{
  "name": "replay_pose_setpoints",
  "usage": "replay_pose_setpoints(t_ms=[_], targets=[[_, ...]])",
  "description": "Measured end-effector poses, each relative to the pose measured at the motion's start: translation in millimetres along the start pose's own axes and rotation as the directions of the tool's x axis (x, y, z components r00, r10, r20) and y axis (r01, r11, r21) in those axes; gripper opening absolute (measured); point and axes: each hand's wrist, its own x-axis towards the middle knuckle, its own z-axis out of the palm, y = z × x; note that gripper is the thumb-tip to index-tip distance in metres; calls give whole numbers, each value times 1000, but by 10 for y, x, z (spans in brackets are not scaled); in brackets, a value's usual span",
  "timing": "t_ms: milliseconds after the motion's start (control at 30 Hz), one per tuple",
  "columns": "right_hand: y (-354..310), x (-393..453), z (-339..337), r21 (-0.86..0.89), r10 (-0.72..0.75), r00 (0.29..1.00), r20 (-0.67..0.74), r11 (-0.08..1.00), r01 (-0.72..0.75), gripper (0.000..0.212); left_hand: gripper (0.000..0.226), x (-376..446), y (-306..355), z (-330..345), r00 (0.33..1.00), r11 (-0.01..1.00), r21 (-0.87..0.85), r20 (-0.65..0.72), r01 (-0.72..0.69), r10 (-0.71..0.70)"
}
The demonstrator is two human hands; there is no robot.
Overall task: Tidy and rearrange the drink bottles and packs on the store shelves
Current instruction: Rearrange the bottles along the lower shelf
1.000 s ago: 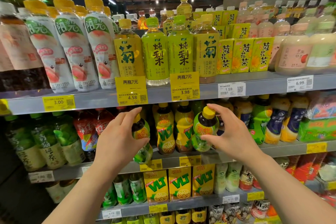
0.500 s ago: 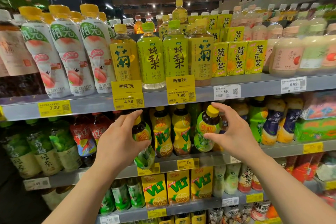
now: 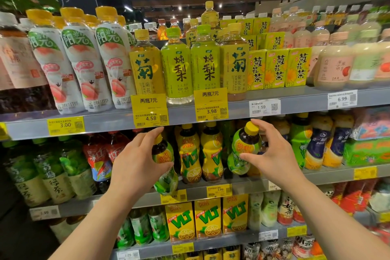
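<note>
Two green-labelled bottles with yellow caps are held at the front of the middle shelf. The left bottle leans out over the shelf edge; the right bottle tilts left, its cap just under the upper shelf. Between them stand two yellow lemon-tea bottles, upright. Yellow price tags hang from the upper shelf directly above the left bottle. The left hand wraps the left bottle from its left side, grip clamped on its body. The right hand pinches the right bottle, thumb low on the label and fingers behind the neck, grip clamped. The left hand hides much of its bottle's label. Bottles deeper on the middle shelf are dark and hard to make out. Yellow drink cartons stand on the shelf below.
</note>
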Motion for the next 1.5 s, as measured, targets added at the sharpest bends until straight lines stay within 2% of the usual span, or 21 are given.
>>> replay_pose_setpoints(t_ms=[167, 600, 1033, 1500], targets=[[3, 7, -59, 64, 41, 999, -18, 997, -40, 91, 94, -26, 33, -16, 1000, 999, -52, 7, 4, -3], [10, -108, -364, 78, 153, 988, 29, 985, -155, 92, 95, -43, 197, 23, 998, 982, -188, 54, -17, 28], [193, -299, -591, 103, 256, 966, 24, 961, -257, 94, 93, 100, 804, 302, 988, 928, -352, 48, -121, 147], [429, -361, -879, 124, 224, 973, 47, 966, -228, 90, 90, 286, 1430, 746, 978, 946, -258, 29, -194, 208]])
